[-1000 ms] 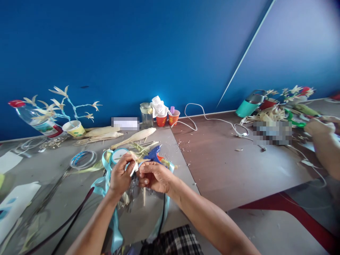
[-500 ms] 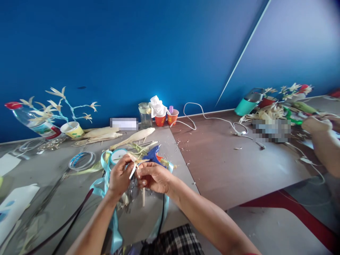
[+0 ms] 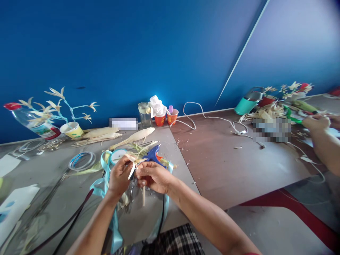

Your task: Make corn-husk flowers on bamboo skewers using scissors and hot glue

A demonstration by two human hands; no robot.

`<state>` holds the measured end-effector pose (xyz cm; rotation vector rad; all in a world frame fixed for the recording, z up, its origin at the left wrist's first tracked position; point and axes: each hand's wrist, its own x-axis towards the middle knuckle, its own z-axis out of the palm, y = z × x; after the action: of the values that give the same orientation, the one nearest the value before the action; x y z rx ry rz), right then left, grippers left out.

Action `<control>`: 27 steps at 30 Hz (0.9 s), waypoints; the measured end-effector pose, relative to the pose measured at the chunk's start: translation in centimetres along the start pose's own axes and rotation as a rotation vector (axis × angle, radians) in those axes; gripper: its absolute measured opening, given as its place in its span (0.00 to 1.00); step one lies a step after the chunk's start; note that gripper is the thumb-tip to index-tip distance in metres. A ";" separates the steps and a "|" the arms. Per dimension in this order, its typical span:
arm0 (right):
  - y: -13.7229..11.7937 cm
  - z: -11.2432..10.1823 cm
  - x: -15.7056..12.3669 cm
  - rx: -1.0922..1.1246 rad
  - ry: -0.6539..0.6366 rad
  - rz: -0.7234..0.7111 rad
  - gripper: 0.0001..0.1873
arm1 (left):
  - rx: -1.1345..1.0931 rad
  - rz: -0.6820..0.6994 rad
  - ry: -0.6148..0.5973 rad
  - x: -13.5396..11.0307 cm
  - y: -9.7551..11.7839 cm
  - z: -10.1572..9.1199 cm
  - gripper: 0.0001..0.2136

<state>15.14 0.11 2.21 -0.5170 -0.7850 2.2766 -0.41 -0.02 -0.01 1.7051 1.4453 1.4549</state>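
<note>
Pale strips of corn husk, joined like a small flower, stick out between my two hands over the grey table. My left hand is closed, pinching the husk flower from the left. From the right, my right hand pinches its base between thumb and fingers; the exact grip is partly hidden. A thin wooden stick points down below my right hand; whether that hand holds it I cannot tell. Just beyond lie a blue glue gun and a roll of light blue ribbon.
At the back left stand a husk-flower branch in a paper cup and a plastic bottle. A glass jar and red paper cups line the wall. A white cable crosses the brown table. At right, another person's hand works near husks.
My hands stay almost in place, and the husk flower's strips tilt slightly. At the far right, the other person's hands have shifted a little.
</note>
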 end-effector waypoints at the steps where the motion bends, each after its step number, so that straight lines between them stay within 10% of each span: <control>1: -0.1 0.1 -0.1 0.009 -0.019 0.004 0.20 | -0.008 -0.007 0.003 0.0 0.0 0.0 0.06; 27: -0.9 -1.2 -0.1 0.149 -0.261 -0.010 0.08 | -0.165 0.003 -0.011 -0.2 -0.6 -0.1 0.05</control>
<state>16.25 1.02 1.93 -0.1478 -0.7310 2.3997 -0.69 -0.03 -0.52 1.6130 1.2796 1.5193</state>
